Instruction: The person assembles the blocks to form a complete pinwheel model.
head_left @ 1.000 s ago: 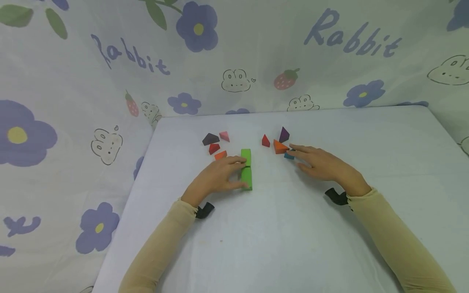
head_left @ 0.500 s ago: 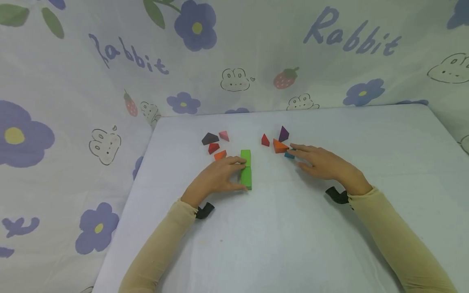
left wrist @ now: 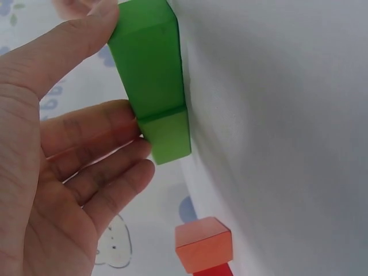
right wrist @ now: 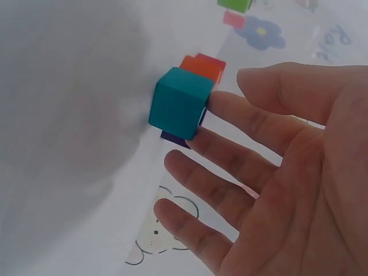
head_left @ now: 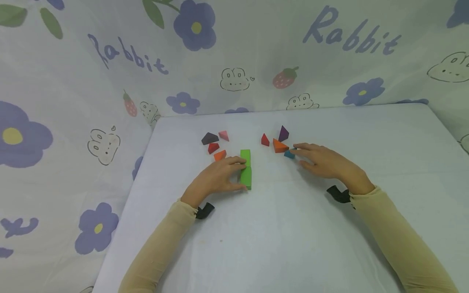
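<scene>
In the head view, two green blocks (head_left: pixel 246 178) lie end to end in a line on the white table. My left hand (head_left: pixel 221 175) rests against their left side. Its thumb touches the near block's end corner, and a fingertip touches close to the seam (left wrist: pixel 164 112). My right hand (head_left: pixel 322 160) is spread beside a small blue block (head_left: pixel 289 154), fingertips at its right edge; contact is unclear. In the right wrist view the blue block (right wrist: pixel 181 103) hides part of an orange and a purple block behind it.
Left of the green blocks lie a dark grey (head_left: pixel 210 138), a pink (head_left: pixel 224 135), a red (head_left: pixel 213 148) and an orange block (head_left: pixel 220 155). Near the blue block stand an orange wedge (head_left: pixel 280 146), a red (head_left: pixel 265 140) and a purple block (head_left: pixel 283 133). A printed cloth hangs behind.
The small gap between the two green blocks has closed. My right hand has shifted slightly right, showing more of the blue block. My left hand has barely moved.
</scene>
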`<action>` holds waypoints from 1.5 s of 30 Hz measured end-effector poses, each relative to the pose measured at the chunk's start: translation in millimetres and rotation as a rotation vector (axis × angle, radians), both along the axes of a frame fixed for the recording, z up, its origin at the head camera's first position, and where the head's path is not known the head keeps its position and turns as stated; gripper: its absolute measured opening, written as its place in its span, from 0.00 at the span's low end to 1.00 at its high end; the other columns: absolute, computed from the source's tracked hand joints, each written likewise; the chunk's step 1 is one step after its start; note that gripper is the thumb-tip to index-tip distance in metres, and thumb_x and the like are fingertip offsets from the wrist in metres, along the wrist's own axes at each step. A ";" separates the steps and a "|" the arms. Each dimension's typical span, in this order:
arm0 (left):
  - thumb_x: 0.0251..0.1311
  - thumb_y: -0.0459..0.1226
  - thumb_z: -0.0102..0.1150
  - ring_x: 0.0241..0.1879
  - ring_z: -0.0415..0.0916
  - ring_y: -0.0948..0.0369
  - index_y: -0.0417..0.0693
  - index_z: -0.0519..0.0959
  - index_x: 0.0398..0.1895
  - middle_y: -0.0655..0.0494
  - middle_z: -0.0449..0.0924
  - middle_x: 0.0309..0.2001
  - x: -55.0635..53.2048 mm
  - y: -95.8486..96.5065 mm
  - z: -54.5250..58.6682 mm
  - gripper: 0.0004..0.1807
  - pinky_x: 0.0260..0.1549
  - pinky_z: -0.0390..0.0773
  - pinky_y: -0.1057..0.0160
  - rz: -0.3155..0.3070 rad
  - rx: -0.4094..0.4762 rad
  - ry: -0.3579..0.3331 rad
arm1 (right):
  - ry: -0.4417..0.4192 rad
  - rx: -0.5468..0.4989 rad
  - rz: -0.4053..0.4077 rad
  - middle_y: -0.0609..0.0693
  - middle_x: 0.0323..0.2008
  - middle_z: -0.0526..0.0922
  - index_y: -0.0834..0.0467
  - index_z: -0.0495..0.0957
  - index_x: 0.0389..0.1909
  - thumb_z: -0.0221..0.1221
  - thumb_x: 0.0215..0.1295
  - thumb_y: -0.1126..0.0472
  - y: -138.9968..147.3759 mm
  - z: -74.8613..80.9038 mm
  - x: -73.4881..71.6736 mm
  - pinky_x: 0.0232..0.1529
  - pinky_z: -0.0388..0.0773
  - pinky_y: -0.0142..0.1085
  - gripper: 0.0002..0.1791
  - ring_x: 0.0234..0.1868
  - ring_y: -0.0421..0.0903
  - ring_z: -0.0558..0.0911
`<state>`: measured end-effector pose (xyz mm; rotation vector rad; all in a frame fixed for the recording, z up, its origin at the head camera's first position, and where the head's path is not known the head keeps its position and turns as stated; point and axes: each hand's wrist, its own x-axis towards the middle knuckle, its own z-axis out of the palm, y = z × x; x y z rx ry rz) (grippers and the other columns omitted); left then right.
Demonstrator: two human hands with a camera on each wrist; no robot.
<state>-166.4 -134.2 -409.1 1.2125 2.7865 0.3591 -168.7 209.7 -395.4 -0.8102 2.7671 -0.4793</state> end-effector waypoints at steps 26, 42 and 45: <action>0.50 0.56 0.71 0.66 0.70 0.56 0.49 0.80 0.59 0.55 0.75 0.64 3.0 0.8 2.6 0.35 0.61 0.75 0.58 0.011 -0.020 -0.006 | 0.089 -0.057 0.054 0.56 0.64 0.74 0.57 0.69 0.68 0.58 0.68 0.60 -35.9 -18.5 3.9 0.61 0.73 0.55 0.28 0.64 0.57 0.73; 0.50 0.57 0.70 0.64 0.72 0.57 0.51 0.81 0.58 0.57 0.76 0.62 3.0 0.5 1.9 0.33 0.60 0.76 0.59 -0.002 -0.024 0.022 | 0.166 -0.112 0.133 0.56 0.64 0.74 0.60 0.72 0.65 0.57 0.69 0.61 -68.2 -21.8 -17.6 0.62 0.73 0.54 0.25 0.64 0.56 0.74; 0.50 0.57 0.70 0.65 0.71 0.57 0.51 0.81 0.58 0.57 0.76 0.63 2.8 -0.1 1.1 0.34 0.61 0.75 0.59 -0.004 -0.018 0.016 | 0.143 -0.128 0.138 0.56 0.63 0.74 0.61 0.72 0.65 0.56 0.69 0.62 -75.9 -21.8 -26.8 0.68 0.68 0.52 0.24 0.65 0.55 0.74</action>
